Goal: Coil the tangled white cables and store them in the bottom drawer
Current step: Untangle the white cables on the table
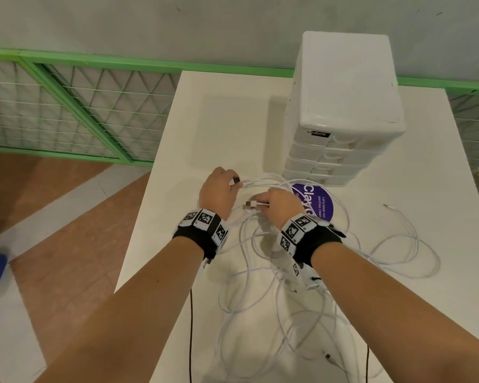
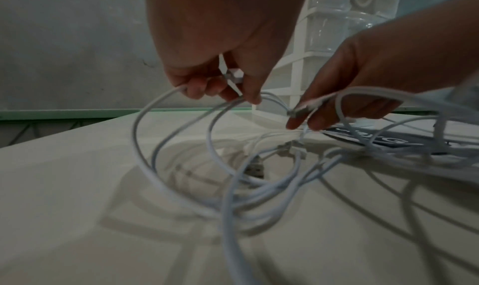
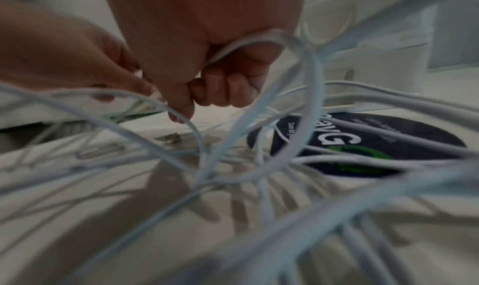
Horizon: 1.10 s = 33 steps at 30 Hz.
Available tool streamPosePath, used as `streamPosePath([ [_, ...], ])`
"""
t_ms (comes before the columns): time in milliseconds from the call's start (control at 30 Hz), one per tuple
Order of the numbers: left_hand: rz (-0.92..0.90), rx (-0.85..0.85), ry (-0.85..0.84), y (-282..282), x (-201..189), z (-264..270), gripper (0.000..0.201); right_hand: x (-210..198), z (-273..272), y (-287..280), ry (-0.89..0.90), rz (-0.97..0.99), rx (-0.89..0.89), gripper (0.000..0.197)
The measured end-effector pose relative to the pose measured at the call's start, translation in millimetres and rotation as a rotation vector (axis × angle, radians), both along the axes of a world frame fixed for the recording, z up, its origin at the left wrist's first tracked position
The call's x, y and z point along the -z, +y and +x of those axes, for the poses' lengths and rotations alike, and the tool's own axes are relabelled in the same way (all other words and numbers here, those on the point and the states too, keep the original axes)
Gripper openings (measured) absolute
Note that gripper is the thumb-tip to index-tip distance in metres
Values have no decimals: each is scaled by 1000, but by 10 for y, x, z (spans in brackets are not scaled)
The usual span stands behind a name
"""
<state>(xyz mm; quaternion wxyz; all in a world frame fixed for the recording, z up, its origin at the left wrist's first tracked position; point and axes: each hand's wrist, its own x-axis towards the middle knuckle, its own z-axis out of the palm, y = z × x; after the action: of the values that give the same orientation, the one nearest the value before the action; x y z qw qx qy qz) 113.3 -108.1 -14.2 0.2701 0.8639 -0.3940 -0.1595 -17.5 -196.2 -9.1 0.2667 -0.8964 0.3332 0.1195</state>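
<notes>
The left hand [image 1: 215, 189] pinches looped strands of the white cables [image 1: 263, 275], while the right hand [image 1: 281, 203] grips another strand just behind its plug [image 1: 250, 203]. The rest of the cables lie tangled on the bench [image 1: 177, 167] in front of the drawer unit [image 1: 343, 106], some crossing a round purple sticker [image 1: 320, 201]. The bottom drawer [image 1: 313, 176] is closed.
</notes>
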Motion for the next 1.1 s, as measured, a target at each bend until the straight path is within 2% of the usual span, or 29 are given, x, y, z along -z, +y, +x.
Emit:
streamPosePath([
  [100,7,-102,-4,72,-29,-14,19,47,48,-34,17,-13,-31,34],
  [200,208,-125,46,123,28,1,21,51,80,-38,-4,37,-104,26],
  [300,373,-57,93,153,63,-1,29,56,117,-2,27,66,-179,32],
  [367,409,-35,102,146,47,-11,26,92,132,-2,35,60,-178,32],
  [500,409,-75,157,137,-19,12,19,95,121,-4,61,48,-175,21],
  [567,378,-79,159,150,-30,31,26,114,51,-12,51,51,-132,21],
  [667,462,27,102,171,-12,-1,38,151,-144,13,44,28,-122,31],
  [733,486,19,102,169,24,-33,37,144,-283,58,7,39,-114,34],
  [867,357,-79,165,165,-28,-89,31,-7,-457,159,-272,140,111,25],
  [1100,-229,-204,181,184,-500,-91,21,-612,-541,242,-803,378,581,15],
])
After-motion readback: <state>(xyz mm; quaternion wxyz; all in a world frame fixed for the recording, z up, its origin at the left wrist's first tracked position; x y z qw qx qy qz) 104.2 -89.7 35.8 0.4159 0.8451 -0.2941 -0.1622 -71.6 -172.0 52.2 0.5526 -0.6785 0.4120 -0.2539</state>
